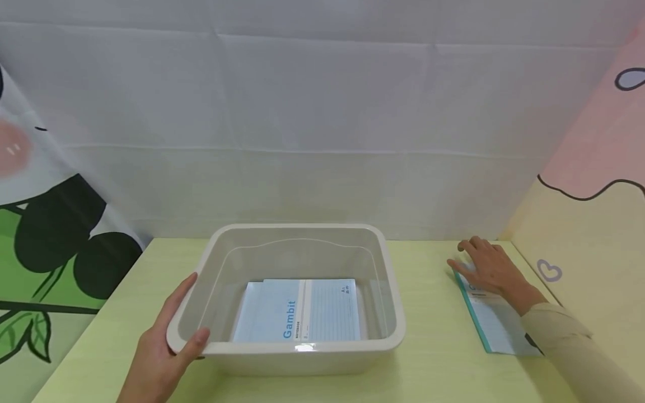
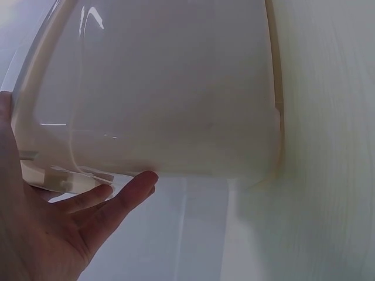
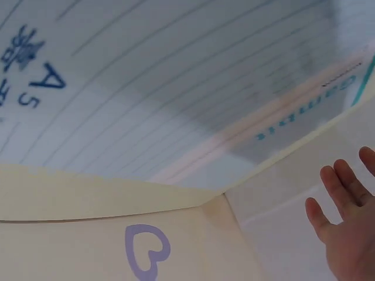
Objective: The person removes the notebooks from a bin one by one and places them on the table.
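A cream plastic basin (image 1: 302, 366) stands on the table, and my left hand (image 1: 156, 352) grips its near left corner. The thumb lies over the rim while the fingers lie along the outer wall, as the left wrist view also shows. Inside the basin lie light blue Gambit notebooks (image 1: 327, 310), at least two, overlapping. Over at the right, my right hand (image 1: 491, 270) is above the far end of another blue notebook (image 1: 499, 327) with a teal edge. Its fingers are spread and loosely bent; in the right wrist view they hold nothing. My forearm hides part of that notebook.
The pale yellow-green table (image 1: 423, 291) runs back to a white cloth backdrop (image 1: 322, 184). A cream and pink side panel with a purple heart (image 1: 549, 270) borders the right edge. A printed panel with dark shapes (image 1: 55, 240) borders the left.
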Demonstrator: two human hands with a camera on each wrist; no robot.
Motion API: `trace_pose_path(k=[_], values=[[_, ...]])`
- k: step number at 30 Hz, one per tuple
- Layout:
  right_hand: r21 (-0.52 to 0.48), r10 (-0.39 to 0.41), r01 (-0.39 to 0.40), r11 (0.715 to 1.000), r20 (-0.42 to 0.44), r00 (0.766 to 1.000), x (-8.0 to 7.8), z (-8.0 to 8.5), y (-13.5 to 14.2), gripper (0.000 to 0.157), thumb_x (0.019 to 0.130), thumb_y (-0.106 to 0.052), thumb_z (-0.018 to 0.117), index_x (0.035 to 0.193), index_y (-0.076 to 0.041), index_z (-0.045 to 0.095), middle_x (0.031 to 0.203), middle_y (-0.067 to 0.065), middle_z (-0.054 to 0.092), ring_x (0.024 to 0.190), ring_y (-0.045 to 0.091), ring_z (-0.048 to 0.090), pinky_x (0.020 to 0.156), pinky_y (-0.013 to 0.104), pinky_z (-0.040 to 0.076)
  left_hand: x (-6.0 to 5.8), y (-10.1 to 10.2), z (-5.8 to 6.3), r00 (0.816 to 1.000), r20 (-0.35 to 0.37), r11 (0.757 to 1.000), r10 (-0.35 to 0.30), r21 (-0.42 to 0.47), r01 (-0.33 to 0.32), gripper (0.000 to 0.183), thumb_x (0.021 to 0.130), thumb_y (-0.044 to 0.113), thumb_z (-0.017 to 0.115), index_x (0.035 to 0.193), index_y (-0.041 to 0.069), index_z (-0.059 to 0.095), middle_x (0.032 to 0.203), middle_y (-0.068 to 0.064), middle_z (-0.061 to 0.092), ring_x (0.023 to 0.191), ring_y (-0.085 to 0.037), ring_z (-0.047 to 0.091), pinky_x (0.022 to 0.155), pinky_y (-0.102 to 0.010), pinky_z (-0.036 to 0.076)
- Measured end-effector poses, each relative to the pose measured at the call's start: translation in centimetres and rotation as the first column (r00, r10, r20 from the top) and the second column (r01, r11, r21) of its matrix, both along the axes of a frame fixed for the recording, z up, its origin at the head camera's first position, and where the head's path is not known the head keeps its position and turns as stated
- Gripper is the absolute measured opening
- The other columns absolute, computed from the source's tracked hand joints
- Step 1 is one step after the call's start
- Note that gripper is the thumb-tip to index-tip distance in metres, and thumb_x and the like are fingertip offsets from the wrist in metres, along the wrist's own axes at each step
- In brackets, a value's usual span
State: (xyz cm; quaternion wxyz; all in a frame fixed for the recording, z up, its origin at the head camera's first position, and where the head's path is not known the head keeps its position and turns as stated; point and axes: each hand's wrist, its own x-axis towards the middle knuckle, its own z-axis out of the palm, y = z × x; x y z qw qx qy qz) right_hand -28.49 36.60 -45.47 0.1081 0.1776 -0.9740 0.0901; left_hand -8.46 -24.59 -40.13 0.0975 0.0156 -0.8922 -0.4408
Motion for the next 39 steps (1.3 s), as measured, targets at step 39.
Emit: trace_pose_path(k=[39], values=[[-0.153,0.249,-0.263,0.953,-0.104,0.963,0.8,13.3,-15.9,0.037,0.099,-0.041,0.068,0.125,-0.015,0.067,0.14,0.009,0.06,0.126,0.037,0.06,0.105,0.06,0.049,-0.3,-1.3,1.0,0.997,-0.053,0.973,-0.057,-0.225,0.043,0.1,0.085,0.034,0.085,0.164,0.04,0.024,0.135,-0.014,0.063,0.094,0.001,0.055,0.067,-0.023,0.052]])
